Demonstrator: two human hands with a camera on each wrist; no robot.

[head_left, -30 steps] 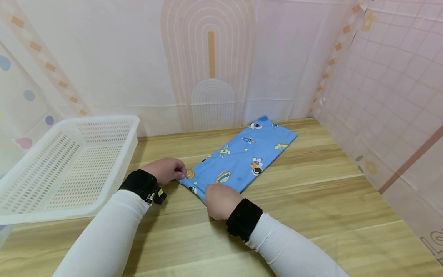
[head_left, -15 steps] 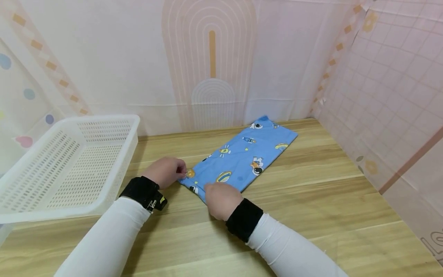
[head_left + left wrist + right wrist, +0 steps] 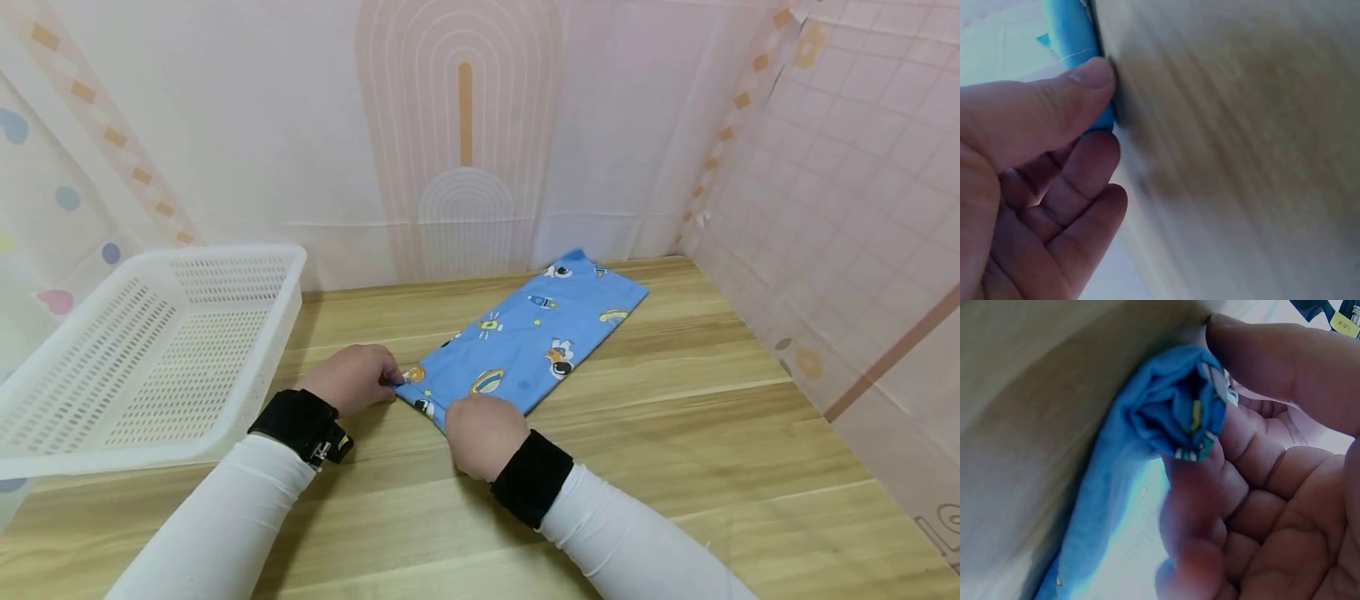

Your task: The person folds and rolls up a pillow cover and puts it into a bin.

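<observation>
A blue cloth (image 3: 528, 337) printed with astronauts and rockets lies folded in a long strip on the wooden table (image 3: 675, 433), running from the hands to the back wall. My left hand (image 3: 352, 377) pinches its near left corner between thumb and fingers; in the left wrist view the thumb (image 3: 1088, 74) presses on the blue cloth (image 3: 1072, 37). My right hand (image 3: 483, 433) grips the near right corner. In the right wrist view the blue cloth (image 3: 1172, 412) is rolled at its end, and the fingers (image 3: 1194, 506) and thumb curl round it.
A white perforated plastic basket (image 3: 150, 350) stands at the left of the table, close to my left arm. Patterned curtain walls close in the back and the right side. Bare wood lies to the right of the cloth and in front of it.
Both hands have stayed on the near end of the cloth. The near edge looks slightly more rolled up and pulled a little towards me.
</observation>
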